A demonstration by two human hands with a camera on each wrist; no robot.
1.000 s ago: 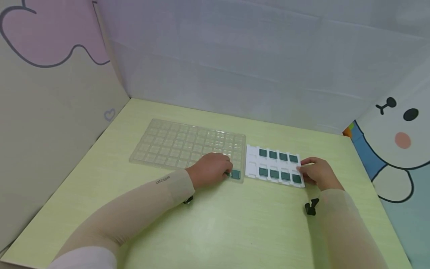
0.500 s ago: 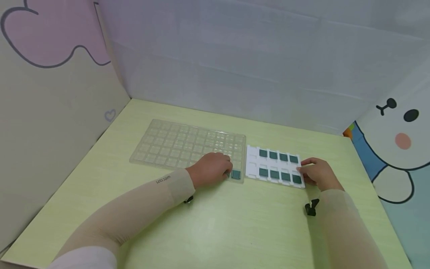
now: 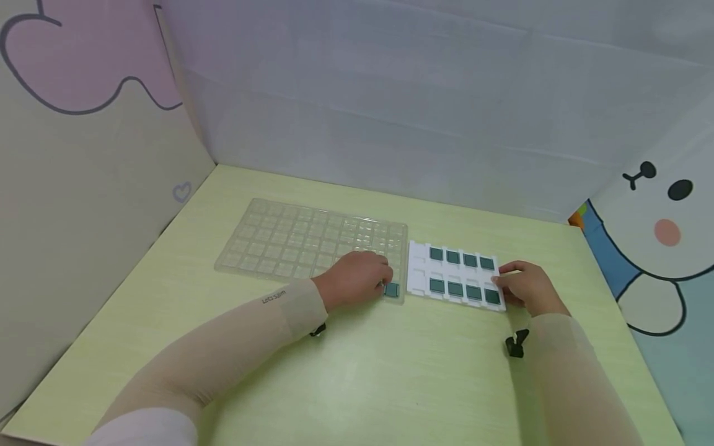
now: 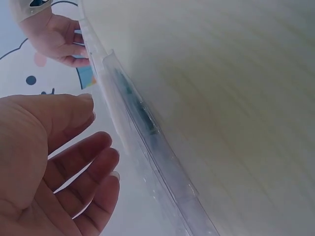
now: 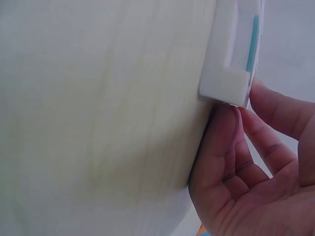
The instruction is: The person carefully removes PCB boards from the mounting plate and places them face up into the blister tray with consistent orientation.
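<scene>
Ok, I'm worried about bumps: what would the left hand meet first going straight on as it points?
Probably the green square in the near right corner of the clear tray, just ahead of the left hand, though depth is unclear.

White rectangular tray [image 3: 462, 272], eight green square chips [image 3: 455, 289] within, lies at three o'clock of clear rectangular plastic tray [image 3: 307, 240].
</scene>
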